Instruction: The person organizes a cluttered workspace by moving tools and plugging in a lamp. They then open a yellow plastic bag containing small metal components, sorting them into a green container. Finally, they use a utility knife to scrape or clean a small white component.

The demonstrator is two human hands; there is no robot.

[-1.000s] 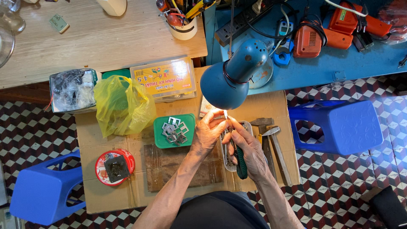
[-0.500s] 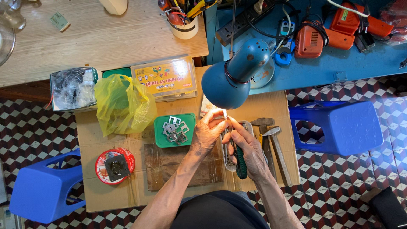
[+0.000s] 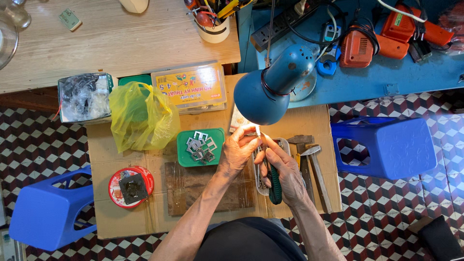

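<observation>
low cardboard-topped table (image 3: 116, 222), yellow bag (image 3: 140, 116), green tray (image 3: 200, 147), red tin (image 3: 130, 186), wooden board (image 3: 193, 186), hammers (image 3: 309, 164)

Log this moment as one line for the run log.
left hand: pinching small part under blue lamp | right hand: gripping green-handled tool, tip at part | nearby: green tray of metal clips, hammers

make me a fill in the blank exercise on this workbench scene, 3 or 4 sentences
1. The right hand grips a tool with a ____ handle.
2. The lamp above both hands is ____ in colour.
3. The plastic bag beside the left hand side of the bench is ____.
4. The metal clips lie in a green ____.

Missing words: green; blue; yellow; tray
</observation>
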